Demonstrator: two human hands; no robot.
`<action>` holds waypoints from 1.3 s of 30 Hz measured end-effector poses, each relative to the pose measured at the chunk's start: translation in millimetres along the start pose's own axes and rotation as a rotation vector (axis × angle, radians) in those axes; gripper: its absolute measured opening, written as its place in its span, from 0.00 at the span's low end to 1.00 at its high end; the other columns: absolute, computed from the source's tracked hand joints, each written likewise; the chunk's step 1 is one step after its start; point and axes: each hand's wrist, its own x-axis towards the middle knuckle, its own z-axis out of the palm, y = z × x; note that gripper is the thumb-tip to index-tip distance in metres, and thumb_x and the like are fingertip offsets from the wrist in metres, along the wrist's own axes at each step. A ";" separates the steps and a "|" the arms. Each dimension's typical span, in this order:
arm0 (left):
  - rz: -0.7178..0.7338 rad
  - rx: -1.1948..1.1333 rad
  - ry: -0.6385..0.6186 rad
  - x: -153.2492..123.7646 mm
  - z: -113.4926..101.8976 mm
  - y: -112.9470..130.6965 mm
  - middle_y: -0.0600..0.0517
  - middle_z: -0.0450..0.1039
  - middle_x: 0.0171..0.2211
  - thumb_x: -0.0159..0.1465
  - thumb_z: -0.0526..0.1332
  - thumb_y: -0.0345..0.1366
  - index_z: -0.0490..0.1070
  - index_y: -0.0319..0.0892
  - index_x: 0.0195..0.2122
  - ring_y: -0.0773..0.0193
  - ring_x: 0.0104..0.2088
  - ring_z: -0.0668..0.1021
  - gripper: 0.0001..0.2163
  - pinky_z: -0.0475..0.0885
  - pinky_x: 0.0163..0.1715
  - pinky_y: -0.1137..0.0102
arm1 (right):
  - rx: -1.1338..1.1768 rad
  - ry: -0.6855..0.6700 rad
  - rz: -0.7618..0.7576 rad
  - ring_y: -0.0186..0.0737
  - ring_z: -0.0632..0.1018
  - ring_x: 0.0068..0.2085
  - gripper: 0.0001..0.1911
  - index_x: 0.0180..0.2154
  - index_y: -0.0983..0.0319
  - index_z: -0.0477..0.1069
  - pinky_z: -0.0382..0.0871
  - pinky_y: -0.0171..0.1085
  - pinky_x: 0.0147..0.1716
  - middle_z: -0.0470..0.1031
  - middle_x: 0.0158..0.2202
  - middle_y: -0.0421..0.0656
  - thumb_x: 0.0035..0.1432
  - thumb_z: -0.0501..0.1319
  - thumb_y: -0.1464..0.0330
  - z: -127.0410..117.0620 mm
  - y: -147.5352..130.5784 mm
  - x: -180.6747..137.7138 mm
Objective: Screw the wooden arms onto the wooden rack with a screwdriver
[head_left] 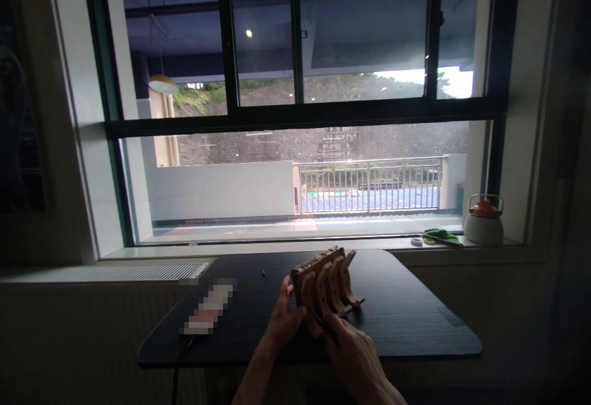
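Over the near half of the dark table stands a wooden hook rack [335, 288], a board tilted up with several curved wooden hooks on its front. My left hand [285, 319] grips the board's left edge, thumb at the front and fingers reaching behind. At the lowest left hook, my right hand [349, 346] is closed, its fingers curled under. Something dark shows beside those fingers, too shadowed to name. The back of the board is mostly hidden.
The dark table [415, 319] has rounded corners. A blurred-out oblong item [210, 309] with a black cable [178, 371] lies on its left. On the windowsill are a white pot with an orange lid [484, 223], a green cloth-like item [441, 236] and a tape roll [416, 242].
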 end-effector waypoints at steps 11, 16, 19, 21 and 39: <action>0.032 0.328 0.038 -10.8 13.2 -13.4 0.56 0.75 0.33 0.51 0.59 0.27 0.60 0.46 0.48 0.63 0.33 0.78 0.22 0.70 0.34 0.71 | -0.165 -0.006 -0.165 0.41 0.79 0.39 0.19 0.47 0.59 0.68 0.67 0.34 0.34 0.77 0.42 0.45 0.58 0.49 0.78 -3.9 1.4 -0.3; 0.067 0.340 0.046 -9.6 12.1 -24.4 0.56 0.75 0.33 0.52 0.59 0.28 0.59 0.45 0.49 0.63 0.33 0.78 0.22 0.70 0.33 0.71 | -0.138 0.025 -0.169 0.40 0.80 0.36 0.14 0.42 0.60 0.69 0.66 0.33 0.31 0.78 0.37 0.44 0.60 0.49 0.76 3.6 -4.8 -1.2; 0.072 0.332 0.036 -9.4 12.7 -26.2 0.57 0.75 0.32 0.52 0.59 0.27 0.60 0.45 0.47 0.63 0.32 0.78 0.20 0.70 0.33 0.71 | -0.030 0.046 -0.105 0.41 0.80 0.37 0.12 0.41 0.59 0.69 0.67 0.33 0.32 0.78 0.38 0.43 0.59 0.50 0.74 7.7 -3.5 -1.5; 0.068 0.322 0.031 -9.8 12.9 -24.9 0.57 0.75 0.31 0.52 0.59 0.27 0.60 0.45 0.46 0.63 0.31 0.78 0.19 0.70 0.32 0.71 | 0.072 0.045 -0.033 0.42 0.80 0.38 0.12 0.42 0.58 0.69 0.68 0.33 0.33 0.79 0.38 0.42 0.59 0.52 0.72 10.1 0.1 -1.0; 0.069 0.364 0.054 -13.7 13.9 -16.6 0.55 0.75 0.32 0.51 0.60 0.28 0.61 0.45 0.45 0.61 0.33 0.78 0.20 0.70 0.33 0.70 | -0.218 -0.029 -0.137 0.39 0.80 0.34 0.18 0.46 0.58 0.70 0.64 0.31 0.29 0.79 0.37 0.44 0.59 0.49 0.78 -4.3 -12.8 1.9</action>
